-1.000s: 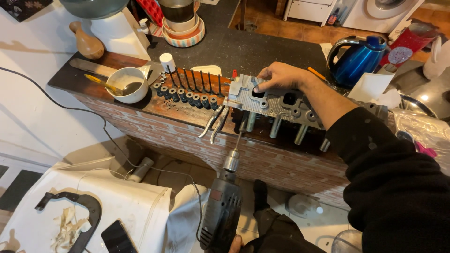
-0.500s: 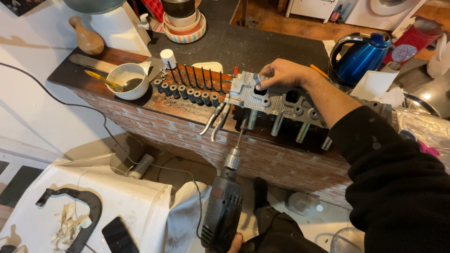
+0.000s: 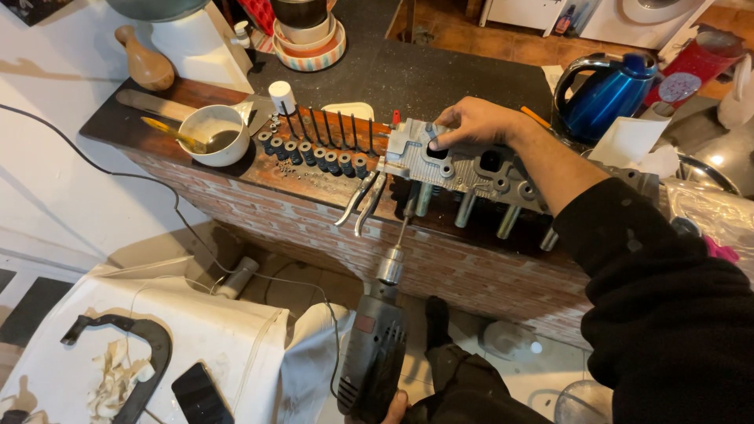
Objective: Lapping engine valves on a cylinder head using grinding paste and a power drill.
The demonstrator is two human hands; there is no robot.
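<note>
Head view: my right hand (image 3: 471, 122) lies palm-down on the cylinder head (image 3: 463, 169), fingers spread and pressing on its top face at the 9 o'clock end, holding it steady rather than gripping; the casting sits along the front edge of the worktop (image 3: 424, 78), near frame centre, with metal stems hanging down over the brick-pattern front. My left hand (image 3: 397, 408) is at 6 o'clock, only a fingertip showing under the electric drill (image 3: 373, 353), so it carries the drill, though I can't tell how tight the grip is. The drill points up, a thin shaft (image 3: 402, 228) in its chuck running to the underside of the head. To do this well, I'd judge: keep the shaft in line with the bore, no side load, low speed, firm downward pressure from the right hand so the casting doesn't walk off the edge. Materials: head is dull grey cast metal, ribbed, with round ports; drill body is dark plastic with a bright steel chuck. At 9 o'clock of the head, pliers (image 3: 361, 204) overhang the edge, then a row of slim dark valves (image 3: 330, 129) standing upright with black coil springs (image 3: 314, 157) in front, and a white bowl (image 3: 210, 133) with a yellow-handled tool in it
</note>
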